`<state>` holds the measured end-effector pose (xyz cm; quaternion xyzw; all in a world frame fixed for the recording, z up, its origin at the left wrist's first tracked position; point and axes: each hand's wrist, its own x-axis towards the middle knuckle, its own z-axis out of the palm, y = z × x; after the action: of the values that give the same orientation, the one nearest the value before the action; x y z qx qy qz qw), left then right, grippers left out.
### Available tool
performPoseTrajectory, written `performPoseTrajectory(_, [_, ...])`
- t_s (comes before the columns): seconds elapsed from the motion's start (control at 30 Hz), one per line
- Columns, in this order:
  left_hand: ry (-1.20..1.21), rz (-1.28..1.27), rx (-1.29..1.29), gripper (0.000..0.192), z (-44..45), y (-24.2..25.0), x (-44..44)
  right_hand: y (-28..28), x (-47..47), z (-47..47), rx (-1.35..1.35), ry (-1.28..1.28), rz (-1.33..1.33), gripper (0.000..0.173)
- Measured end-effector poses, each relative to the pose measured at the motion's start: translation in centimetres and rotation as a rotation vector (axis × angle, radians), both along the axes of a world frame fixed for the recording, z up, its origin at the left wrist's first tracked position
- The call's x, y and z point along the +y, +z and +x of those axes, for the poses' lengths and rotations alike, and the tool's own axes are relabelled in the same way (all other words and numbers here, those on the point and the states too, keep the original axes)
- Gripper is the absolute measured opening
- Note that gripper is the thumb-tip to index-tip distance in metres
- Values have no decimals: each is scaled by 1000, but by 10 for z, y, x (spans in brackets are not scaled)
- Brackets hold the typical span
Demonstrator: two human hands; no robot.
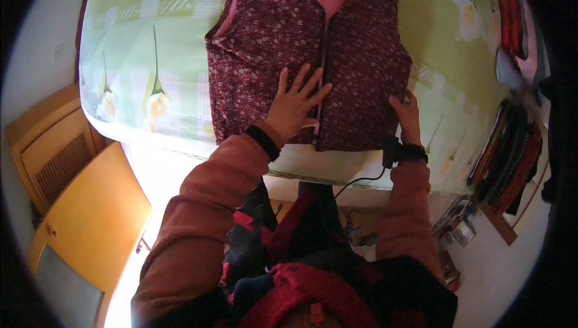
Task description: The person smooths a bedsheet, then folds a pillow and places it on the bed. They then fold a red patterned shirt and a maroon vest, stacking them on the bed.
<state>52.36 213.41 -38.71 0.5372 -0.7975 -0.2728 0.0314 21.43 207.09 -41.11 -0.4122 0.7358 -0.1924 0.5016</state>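
A dark red floral sleeveless vest [275, 25] with a pink lining lies front up on a bed with a green floral sheet [180, 61]. Its two front halves lie side by side, a narrow opening running down the middle. My left hand [295, 104] rests flat on the vest beside that opening, fingers spread, fingertips reaching across it. At the lower right side edge of the vest is my right hand [408, 113], with its thumb against the fabric. Some of its fingers are hidden, so its grip cannot be made out.
Folded clothes [508, 161] are stacked at the right, with more red fabric [510, 12] above them. A black device [389, 152] with a cable sits at my right wrist. Wooden furniture [95, 183] stands at the left. The bed's near edge runs just before my legs.
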Motion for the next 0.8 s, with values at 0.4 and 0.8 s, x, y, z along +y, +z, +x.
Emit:
performPoseTrajectory(0.4, [507, 677, 1133, 55, 3, 12, 10, 179, 29, 150, -405, 728, -65, 54])
performPoseTrajectory(0.8, [1116, 665, 1333, 54, 178, 37, 110, 59, 71, 265, 178, 777, -489, 51])
